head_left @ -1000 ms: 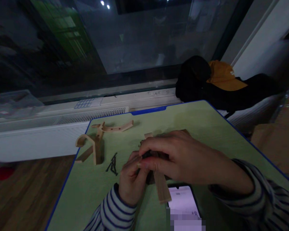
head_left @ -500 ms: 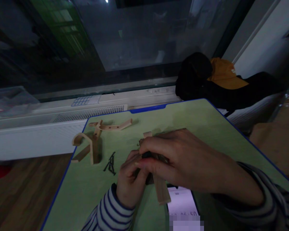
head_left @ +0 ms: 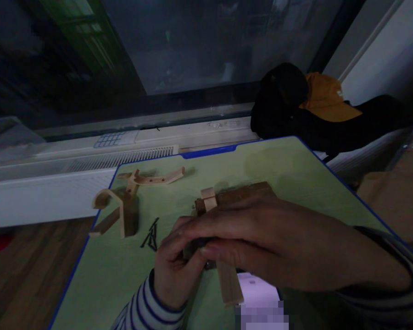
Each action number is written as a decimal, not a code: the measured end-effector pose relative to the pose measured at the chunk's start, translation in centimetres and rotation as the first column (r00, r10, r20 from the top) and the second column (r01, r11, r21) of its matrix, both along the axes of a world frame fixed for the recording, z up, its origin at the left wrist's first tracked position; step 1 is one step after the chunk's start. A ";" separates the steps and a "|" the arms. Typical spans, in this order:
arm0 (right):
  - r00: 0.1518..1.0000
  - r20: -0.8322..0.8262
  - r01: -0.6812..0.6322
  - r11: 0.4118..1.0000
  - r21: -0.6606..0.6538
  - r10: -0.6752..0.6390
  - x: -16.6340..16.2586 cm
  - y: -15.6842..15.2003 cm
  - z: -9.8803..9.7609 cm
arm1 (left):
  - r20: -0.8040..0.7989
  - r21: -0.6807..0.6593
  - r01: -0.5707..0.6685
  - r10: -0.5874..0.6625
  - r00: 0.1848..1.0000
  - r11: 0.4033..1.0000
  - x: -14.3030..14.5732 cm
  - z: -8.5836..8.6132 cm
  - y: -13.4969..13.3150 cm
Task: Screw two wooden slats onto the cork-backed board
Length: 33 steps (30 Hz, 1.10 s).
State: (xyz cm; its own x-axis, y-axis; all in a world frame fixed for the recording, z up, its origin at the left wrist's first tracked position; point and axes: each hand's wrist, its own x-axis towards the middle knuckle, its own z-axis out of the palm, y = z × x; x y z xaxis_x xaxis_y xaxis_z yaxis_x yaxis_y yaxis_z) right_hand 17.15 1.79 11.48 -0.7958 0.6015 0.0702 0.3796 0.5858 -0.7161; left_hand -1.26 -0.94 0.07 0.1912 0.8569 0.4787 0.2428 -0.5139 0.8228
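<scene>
My left hand point(head_left: 181, 268) is closed near the middle of the table, its fingers curled around something dark between both hands. My right hand point(head_left: 261, 233) reaches over from the right, fingers closed together against the left fingers, covering most of that dark thing, so I cannot make out its kind. Under the hands runs a pale wooden strip point(head_left: 230, 286), with its notched far end showing beyond my fingers. It lies across a darker brown wooden block point(head_left: 249, 191), which my right hand partly hides. Left of my hands lie several dark screws point(head_left: 151, 237) in a small pile.
Curved wooden pieces point(head_left: 123, 215) stand joined at the table's left edge. A lit phone point(head_left: 258, 289) lies near my right wrist. The green table point(head_left: 278, 158) has a blue rim. Behind it are a radiator point(head_left: 55, 192), a windowsill, and an orange cap point(head_left: 328, 96) on dark cloth.
My right hand has shifted down and flattened over the left hand's fingers, uncovering more of the brown block. The view has moved slightly.
</scene>
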 end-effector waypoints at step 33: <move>0.995 0.055 0.072 0.985 0.155 -0.081 0.2 0.6 -0.8 | -0.090 0.076 0.014 -0.007 0.996 0.997 0.7 0.3 0.4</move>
